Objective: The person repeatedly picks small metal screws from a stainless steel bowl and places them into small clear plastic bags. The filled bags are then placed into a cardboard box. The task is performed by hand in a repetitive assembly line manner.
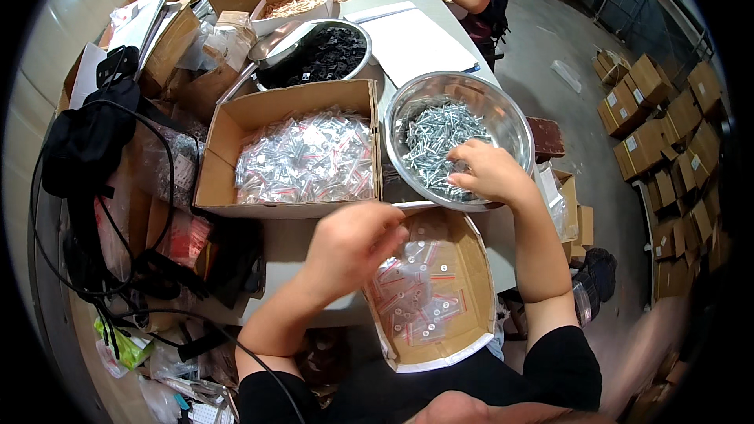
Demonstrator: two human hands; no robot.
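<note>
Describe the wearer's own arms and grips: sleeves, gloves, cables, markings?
Left sleeve and right sleeve: black, short, no markings visible. Both forearms bare, no watch or bracelet. Left grip, blurred, and right grip show no gloves. A thin black cable passes across the left arm in view.

A steel bowl (367,49) of black parts (328,55) beside white paper (420,41), and brown cartons (618,110) in piles at right
</note>
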